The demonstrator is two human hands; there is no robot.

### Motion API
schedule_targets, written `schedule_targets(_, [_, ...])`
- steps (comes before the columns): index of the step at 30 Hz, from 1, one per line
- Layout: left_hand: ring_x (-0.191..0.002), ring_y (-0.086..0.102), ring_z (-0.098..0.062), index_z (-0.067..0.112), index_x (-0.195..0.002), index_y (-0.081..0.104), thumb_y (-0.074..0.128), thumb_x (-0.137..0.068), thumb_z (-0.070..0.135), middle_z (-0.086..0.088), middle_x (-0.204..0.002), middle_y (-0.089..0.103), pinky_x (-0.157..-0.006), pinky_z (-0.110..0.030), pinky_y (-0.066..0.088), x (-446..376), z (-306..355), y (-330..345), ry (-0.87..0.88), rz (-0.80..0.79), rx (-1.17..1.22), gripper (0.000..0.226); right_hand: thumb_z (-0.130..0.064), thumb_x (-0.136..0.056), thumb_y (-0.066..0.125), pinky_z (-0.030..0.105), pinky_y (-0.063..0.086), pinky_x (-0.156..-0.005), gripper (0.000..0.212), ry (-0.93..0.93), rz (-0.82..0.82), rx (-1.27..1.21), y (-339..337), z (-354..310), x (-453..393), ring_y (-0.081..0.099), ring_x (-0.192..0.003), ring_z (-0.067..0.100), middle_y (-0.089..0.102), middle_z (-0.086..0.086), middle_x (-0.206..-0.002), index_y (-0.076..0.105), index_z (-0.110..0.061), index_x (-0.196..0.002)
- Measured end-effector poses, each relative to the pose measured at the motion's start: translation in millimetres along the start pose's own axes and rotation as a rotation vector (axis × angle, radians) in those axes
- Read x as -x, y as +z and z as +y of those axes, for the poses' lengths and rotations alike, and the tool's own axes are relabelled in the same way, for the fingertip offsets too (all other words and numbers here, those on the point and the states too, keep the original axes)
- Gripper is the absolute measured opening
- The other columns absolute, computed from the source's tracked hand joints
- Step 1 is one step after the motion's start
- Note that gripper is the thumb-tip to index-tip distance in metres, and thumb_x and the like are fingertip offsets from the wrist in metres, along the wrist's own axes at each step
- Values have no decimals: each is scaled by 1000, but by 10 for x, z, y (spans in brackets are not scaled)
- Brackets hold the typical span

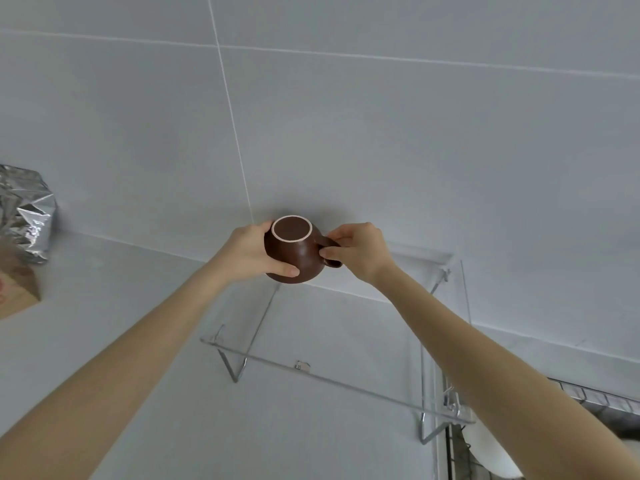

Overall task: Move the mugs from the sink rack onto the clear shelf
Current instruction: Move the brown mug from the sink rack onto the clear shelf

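Observation:
A brown mug (298, 252) is upside down, its pale-ringed base facing up, at the back left corner of the clear shelf (346, 341). I cannot tell whether its rim touches the shelf. My left hand (247, 251) wraps the mug's left side, thumb across the front. Fingers of my right hand (360, 249) pinch the handle on its right. The transparent shelf stands on the white counter against the tiled wall, on thin clear legs.
A crumpled silver foil bag (26, 214) stands at the left edge beside a brown paper package (17, 287). The wire sink rack (595, 398) shows at the lower right, with a white dish (491, 455) below my right forearm.

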State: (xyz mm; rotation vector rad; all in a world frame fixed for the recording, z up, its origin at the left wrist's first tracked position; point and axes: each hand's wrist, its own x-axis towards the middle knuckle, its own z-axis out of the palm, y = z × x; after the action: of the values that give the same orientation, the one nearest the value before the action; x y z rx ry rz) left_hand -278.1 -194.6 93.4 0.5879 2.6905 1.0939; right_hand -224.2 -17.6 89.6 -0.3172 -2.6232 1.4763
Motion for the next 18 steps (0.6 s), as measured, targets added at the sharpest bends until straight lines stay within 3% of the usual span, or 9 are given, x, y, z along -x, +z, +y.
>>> schedule_targets(4, [-96,55,-12,23,-118,57,86,-54,19,7,-102,62,-82,-21,37,21,36,12,-16,10,-28,71,-2,-72,70,18,49,-63,18,-10,-3,-2,3,20,-10,61,-70,19,74,18,-89,72,-3,-89])
schedule_targets(8, [-97,56,-17,16,-118,57,85,-54,18,0,-106,64,-82,-22,38,41,66,44,-37,27,-73,70,-2,-72,70,0,42,-48,20,6,-27,-6,-7,27,-13,59,-61,11,70,12,-84,71,-4,-92])
schedule_targets(10, [-103,58,-22,13,-117,56,85,-54,17,-5,-112,65,-82,-24,39,51,95,55,-64,24,-94,69,-4,-74,69,13,50,-66,26,12,-89,15,-45,14,10,66,-77,20,73,14,-99,67,-6,-100])
schedule_targets(13, [-111,54,-30,3,-116,49,83,-56,19,-13,-118,60,-82,-29,40,98,247,95,-99,61,-129,71,-9,-80,66,31,47,-90,41,29,-171,82,-242,-2,99,62,-106,26,67,13,-116,54,-9,-119])
schedule_targets(18, [-126,42,-31,-1,-130,36,77,-65,25,-15,-133,48,-93,-30,34,363,946,278,95,118,-90,81,-9,-83,62,34,48,-99,28,-14,-64,56,-931,-56,467,63,-104,23,68,8,-102,62,-10,-111])
